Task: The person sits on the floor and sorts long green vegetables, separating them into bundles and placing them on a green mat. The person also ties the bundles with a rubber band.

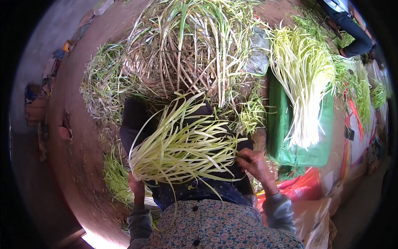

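A loose bunch of pale yellow-green blanched chives point(183, 143) lies fanned across my lap, white stem ends at the left and leaf tips at the right. My left hand point(136, 186) grips the bunch at the stem ends, its fingers partly hidden by the stalks. At the opposite end, my right hand point(255, 164) has its thumb and forefinger pinched on the leaf tips, the other fingers curled. Dark trousers point(133, 121) and a dark dotted cloth point(199, 191) lie under the leaves.
Ahead rises a large heap of untrimmed stalks and dry leaves point(186, 53). To the right, a bundle of chives point(306, 93) rests on a green woven sack point(279, 146). Red plastic strips point(303, 185) lie nearer me. Another person's leg point(357, 37) shows at upper right. More leaves point(116, 177) lie left.
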### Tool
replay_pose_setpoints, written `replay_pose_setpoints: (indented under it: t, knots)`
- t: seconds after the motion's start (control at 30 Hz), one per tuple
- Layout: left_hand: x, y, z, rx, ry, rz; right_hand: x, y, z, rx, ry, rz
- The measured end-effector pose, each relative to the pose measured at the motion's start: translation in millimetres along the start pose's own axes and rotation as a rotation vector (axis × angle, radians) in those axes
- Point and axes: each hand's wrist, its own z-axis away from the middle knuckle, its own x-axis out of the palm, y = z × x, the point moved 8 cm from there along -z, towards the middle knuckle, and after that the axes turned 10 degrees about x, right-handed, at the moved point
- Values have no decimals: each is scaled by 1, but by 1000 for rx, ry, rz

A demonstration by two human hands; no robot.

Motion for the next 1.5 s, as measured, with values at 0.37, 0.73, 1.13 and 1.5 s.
replay_pose_setpoints:
  t: [0.37, 0.73, 1.13, 1.5]
  knots:
    - [-2, 9, 2, -35, -30, -246, -12, 30, -26, -122, 666, 330]
    - [4, 26, 5, -29, 25, -114, -41, 10, 26, 66, 190, -274]
    - [7, 14, 8, -44, -15, -183, -15, 22, -3, -85, 497, 184]
    - [5, 38, 2, 4, 26, -181, -61, 79, -4, -81, 381, 50]
